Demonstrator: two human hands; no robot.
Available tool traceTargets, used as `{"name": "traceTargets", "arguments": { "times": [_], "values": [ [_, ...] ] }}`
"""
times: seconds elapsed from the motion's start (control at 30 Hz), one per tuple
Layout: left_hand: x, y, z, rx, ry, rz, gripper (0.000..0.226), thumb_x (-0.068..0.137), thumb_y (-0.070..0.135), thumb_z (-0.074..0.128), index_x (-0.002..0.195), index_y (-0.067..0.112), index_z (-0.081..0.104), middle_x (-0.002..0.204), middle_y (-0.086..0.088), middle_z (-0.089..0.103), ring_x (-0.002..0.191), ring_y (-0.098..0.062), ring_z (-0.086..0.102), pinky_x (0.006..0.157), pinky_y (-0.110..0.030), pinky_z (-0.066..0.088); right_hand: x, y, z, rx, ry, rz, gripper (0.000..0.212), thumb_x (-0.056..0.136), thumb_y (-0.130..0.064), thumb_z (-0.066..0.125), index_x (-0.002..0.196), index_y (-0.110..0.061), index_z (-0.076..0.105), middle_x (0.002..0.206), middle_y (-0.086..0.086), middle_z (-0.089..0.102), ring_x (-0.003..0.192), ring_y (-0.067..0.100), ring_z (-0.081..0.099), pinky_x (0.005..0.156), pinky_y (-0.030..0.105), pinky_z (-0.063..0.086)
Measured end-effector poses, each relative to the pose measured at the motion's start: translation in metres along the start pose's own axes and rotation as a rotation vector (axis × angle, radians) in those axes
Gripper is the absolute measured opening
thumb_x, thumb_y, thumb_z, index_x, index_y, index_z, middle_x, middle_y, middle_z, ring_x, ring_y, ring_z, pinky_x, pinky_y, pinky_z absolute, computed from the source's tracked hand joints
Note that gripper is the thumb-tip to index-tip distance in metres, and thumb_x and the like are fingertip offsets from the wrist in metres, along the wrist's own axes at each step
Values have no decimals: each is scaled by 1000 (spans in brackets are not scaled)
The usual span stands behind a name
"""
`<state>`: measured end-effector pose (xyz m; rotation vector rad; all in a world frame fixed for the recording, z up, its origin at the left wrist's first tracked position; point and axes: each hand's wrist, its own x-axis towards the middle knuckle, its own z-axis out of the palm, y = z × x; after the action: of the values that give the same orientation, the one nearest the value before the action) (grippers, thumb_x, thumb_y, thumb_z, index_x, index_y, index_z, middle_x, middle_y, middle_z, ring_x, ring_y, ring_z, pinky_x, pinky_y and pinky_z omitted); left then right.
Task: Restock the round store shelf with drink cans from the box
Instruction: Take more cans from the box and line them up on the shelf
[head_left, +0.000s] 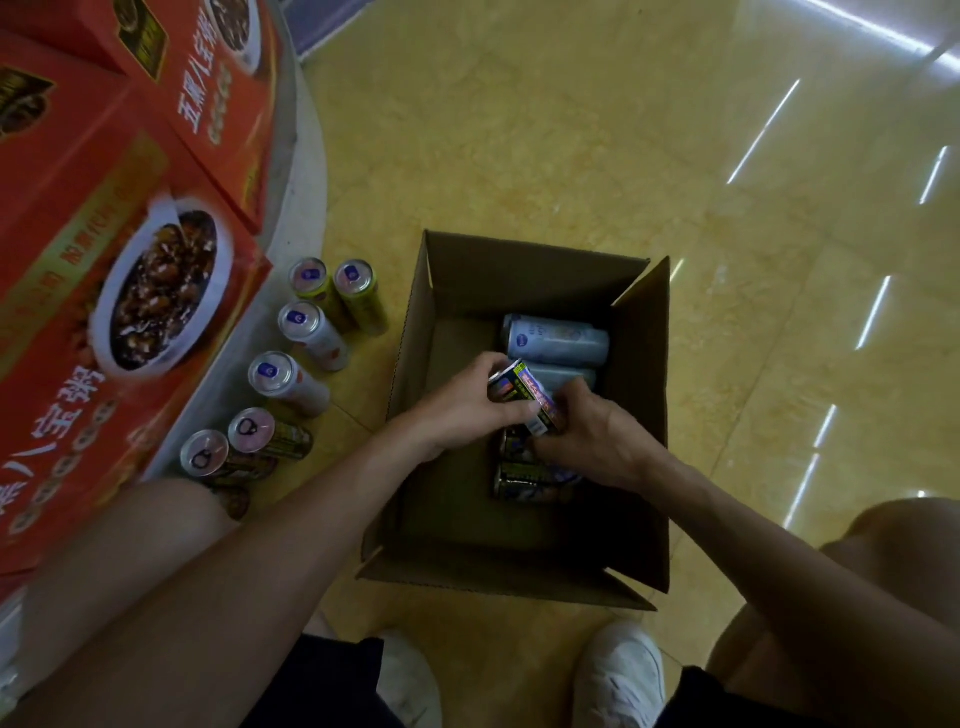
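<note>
An open cardboard box (467, 525) stands on the floor in front of me. My left hand (467, 402) grips a dark printed drink can (527, 397) raised above the box's contents. My right hand (592, 441) reaches into the box and curls around another dark can (519, 475) lying there; how firmly it holds is partly hidden. Two pale silver cans (558, 340) lie on their sides at the far end of the box. Several cans (291, 384) stand upright on the low grey ledge of the round shelf (298, 171) to the left.
Red cartons printed with bowls of porridge (119, 291) fill the round shelf above the ledge. My knees frame the scene at left and right, and my white shoes (618, 675) sit just behind the box. Shiny yellow tile floor (727, 260) spreads to the right.
</note>
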<state>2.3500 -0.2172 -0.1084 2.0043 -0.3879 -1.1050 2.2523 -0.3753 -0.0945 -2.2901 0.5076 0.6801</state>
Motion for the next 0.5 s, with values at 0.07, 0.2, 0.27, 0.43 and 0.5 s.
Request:
{"name": "traceTargets", "arguments": {
  "times": [0.07,0.2,0.27,0.43,0.5],
  "values": [
    [0,5,1,-117,41,53,71,87,29,78,147,22,40,132,0,57,113,-9,57,79,-8,46,-6,-4,-6,48,50,-29,51,84,-40,74,118,-20,42,106,0,58,88,15,62,72,32,56],
    [2,15,-1,-311,140,140,64,82,29,82,138,25,50,123,7,61,108,-5,62,82,-16,53,-12,-13,-3,112,240,-93,56,83,-45,75,119,-18,42,110,-1,53,91,14,59,75,36,56],
    [2,19,-4,-349,228,156,61,80,28,84,132,22,53,116,6,64,98,-1,63,80,-17,53,-12,-19,0,121,289,-130,60,84,-47,75,125,-18,42,115,-1,49,94,13,56,73,31,54],
    [3,23,-11,-484,324,145,61,64,33,89,115,23,57,106,0,70,95,-12,70,86,-38,59,-7,-26,-13,168,145,-125,51,84,-58,69,118,-24,53,112,-1,55,91,12,59,78,38,56],
    [2,25,-14,-514,302,162,56,63,32,86,112,25,60,108,-3,71,103,-22,70,89,-43,58,-7,-25,-20,285,6,-121,42,86,-54,69,114,-26,56,105,0,67,90,17,67,83,44,58]
  ]
}}
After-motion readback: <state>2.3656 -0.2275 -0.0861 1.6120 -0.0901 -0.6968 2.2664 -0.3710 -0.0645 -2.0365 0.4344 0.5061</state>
